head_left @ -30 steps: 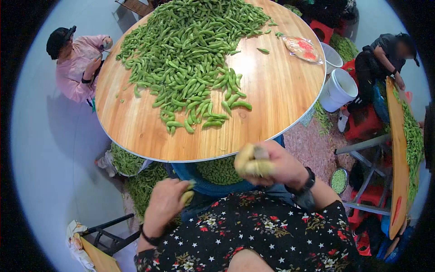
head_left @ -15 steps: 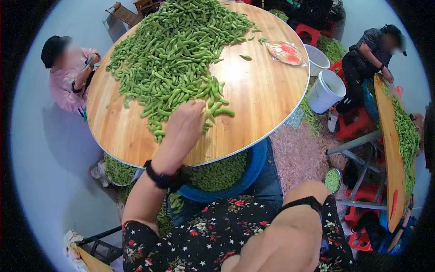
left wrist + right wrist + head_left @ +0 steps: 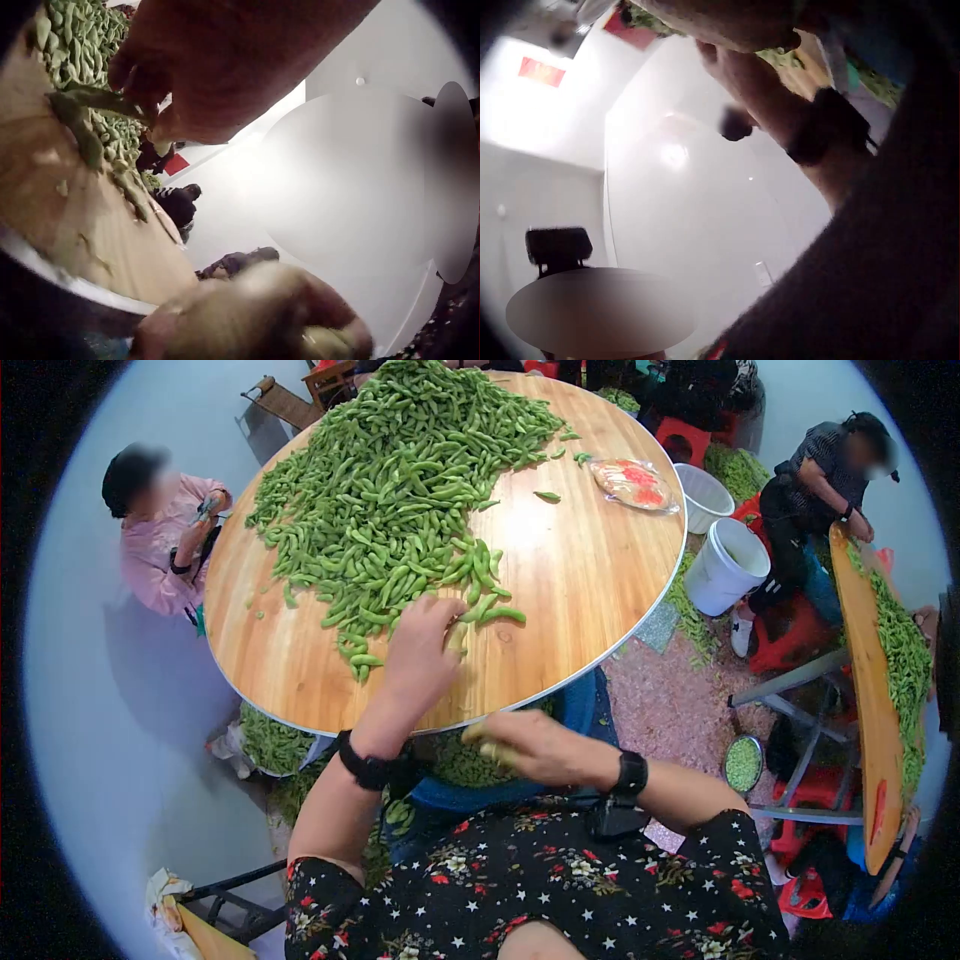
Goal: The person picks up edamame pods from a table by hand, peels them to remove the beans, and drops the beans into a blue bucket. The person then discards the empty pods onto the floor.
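At the near fringe of the heap, the left hand [image 3: 425, 650] reaches over the edge of the round table [image 3: 590, 575], its fingers bent down among the green pods [image 3: 400, 490]. The left wrist view shows one pod running in beneath the fingertips; whether finger and thumb have closed on it cannot be told. The right hand [image 3: 540, 748] is poised over the blue tub [image 3: 577, 715] below the table edge, fingers pointing forward; whether it holds anything cannot be told. Yellowish patches, apparently coverings, show at the ends of its fingers. The step in hand is judged to be picking pods from the heap. To perform it well, draw from the loose fringe rather than from the slope, since pulling low could bring the upper layers sliding down. Pinch each pod lightly at one end, so that the skin is not crushed and the rest stays exposed for the second hand. Keep the right hand near the tub, so that any transfer is short and little falls to the floor. The pods lie piled high toward the far side of the table and thin to single pieces at the near side. They are mid to bright green, slender and curved, with tapered tips and swellings along the body. They point in all directions; one stray pod [image 3: 547, 496] lies apart on bare wood, near the clear packet [image 3: 632, 485].
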A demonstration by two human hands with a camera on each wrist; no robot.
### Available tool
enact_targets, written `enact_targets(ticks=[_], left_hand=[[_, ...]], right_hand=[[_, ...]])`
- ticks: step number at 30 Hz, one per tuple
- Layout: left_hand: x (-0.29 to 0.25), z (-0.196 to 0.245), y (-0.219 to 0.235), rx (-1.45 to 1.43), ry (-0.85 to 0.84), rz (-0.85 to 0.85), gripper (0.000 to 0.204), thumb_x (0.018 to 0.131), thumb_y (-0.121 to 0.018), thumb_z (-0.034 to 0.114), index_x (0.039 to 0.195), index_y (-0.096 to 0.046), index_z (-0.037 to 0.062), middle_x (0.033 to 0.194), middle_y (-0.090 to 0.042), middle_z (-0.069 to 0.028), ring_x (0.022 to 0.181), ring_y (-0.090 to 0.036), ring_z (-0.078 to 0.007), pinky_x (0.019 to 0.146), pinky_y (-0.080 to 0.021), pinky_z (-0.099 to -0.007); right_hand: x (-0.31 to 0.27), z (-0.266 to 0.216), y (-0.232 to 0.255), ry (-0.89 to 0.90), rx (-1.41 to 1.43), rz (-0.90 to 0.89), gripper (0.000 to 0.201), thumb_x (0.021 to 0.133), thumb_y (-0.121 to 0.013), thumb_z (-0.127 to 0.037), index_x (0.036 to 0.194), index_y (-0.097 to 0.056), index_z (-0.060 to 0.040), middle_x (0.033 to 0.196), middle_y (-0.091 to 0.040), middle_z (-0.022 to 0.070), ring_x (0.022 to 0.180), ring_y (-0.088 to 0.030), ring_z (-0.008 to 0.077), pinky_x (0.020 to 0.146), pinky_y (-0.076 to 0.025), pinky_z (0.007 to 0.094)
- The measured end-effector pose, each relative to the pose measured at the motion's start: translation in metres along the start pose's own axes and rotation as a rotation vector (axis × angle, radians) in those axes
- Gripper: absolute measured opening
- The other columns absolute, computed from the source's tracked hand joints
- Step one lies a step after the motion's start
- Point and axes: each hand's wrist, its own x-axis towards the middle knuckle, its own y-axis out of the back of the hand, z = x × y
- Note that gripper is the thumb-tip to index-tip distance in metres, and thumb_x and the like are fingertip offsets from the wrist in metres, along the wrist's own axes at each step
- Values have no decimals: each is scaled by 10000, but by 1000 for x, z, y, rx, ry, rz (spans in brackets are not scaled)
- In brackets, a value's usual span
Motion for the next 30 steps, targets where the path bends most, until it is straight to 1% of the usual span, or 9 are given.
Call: enact_targets(ticks=[3,5,9,14,17,24,27,29,30], left_hand=[[-16,30,38,-385,219,-201,166,821,-580,26,984,-590,-5,890,-613,-178,844,-602,-336,732,-479,-384],[-36,39,45,-406,186,-223,175,835,-591,41,1003,-591,-5,899,-619,-179,841,-611,-322,731,-483,-368],[-50,41,48,-441,209,-206,194,827,-615,39,1015,-603,-8,878,-634,-171,796,-635,-301,697,-496,-357],[-57,36,49,-307,148,-196,152,820,-647,79,942,-627,-9,807,-644,-149,731,-635,-281,648,-488,-337],[-56,42,52,-305,143,-180,131,819,-647,82,915,-632,-5,782,-636,-158,710,-631,-293,631,-484,-341],[-62,47,57,-320,82,-197,134,794,-662,69,904,-625,3,764,-626,-150,693,-617,-313,612,-480,-356],[-67,50,64,-344,53,-255,141,782,-669,53,909,-622,13,749,-616,-140,689,-611,-308,608,-479,-358],[-71,52,64,-369,37,-282,144,779,-670,43,912,-621,19,747,-612,-133,686,-607,-303,605,-477,-358],[-73,52,63,-381,-6,-283,149,769,-666,31,911,-623,23,750,-608,-125,682,-601,-295,598,-475,-358]], right_hand=[[4,-18,24,-201,35,98,257,944,-469,-159,1148,-516,-11,827,-607,131,729,-612,301,697,-496,380],[9,-26,29,-382,469,226,265,953,-449,-163,1158,-523,-11,752,-602,89,600,-598,195,593,-492,332],[11,-17,23,-304,403,185,269,951,-449,-164,1162,-523,-16,747,-597,64,576,-575,111,558,-482,297],[13,-15,21,-74,27,227,261,913,-495,-137,1142,-504,-12,763,-605,153,643,-614,307,605,-483,376],[14,-23,23,-79,-58,225,241,885,-506,-105,1107,-495,-13,769,-587,213,729,-595,418,631,-474,433],[10,-29,23,-98,-306,149,192,854,-506,-68,1036,-466,-24,762,-557,259,764,-564,459,621,-465,466],[7,-31,30,-21,-194,76,170,881,-512,-111,1025,-472,-29,689,-559,197,675,-611,378,557,-460,422],[9,-32,39,-311,281,-142,157,925,-506,-191,1009,-497,-59,655,-556,84,549,-576,196,451,-414,320],[8,-31,41,-316,284,-141,157,925,-506,-191,1009,-497,-59,655,-556,84,549,-576,196,451,-414,320]])
